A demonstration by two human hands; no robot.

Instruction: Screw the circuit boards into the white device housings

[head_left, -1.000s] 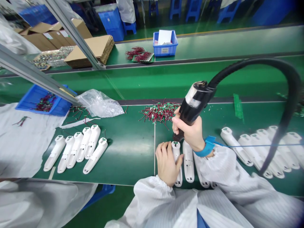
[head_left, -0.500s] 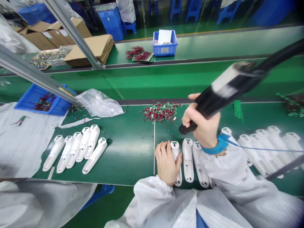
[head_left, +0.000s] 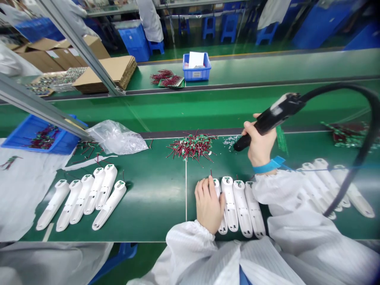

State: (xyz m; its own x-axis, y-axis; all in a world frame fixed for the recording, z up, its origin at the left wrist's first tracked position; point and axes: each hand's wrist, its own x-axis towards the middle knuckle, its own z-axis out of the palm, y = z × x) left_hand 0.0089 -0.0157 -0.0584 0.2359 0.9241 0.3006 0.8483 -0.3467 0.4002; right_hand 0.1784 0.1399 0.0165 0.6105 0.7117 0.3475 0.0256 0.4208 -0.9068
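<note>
My left hand (head_left: 208,205) lies over a white plastic handheld housing (head_left: 222,228), pressing it to the green bench top. Three more white housings (head_left: 229,204) stand side by side to its right, each with a small green board at its top end. My right hand (head_left: 260,144) grips a black electric screwdriver (head_left: 271,118) above the bench, its tip pointing left, well clear of the housings. A thick black hose (head_left: 371,118) curves from the driver's rear. A blue strap (head_left: 265,168) circles my right wrist.
A heap of green boards with red wires (head_left: 192,146) lies ahead. White housings are grouped at left (head_left: 80,198) and right (head_left: 326,186). A blue crate (head_left: 44,138), plastic bag (head_left: 117,138) and metal frame rail (head_left: 38,107) stand left.
My right hand has lifted the screwdriver up and away from the housings, toward the back of the bench. My left hand stays on the same housing. The view has shifted slightly.
</note>
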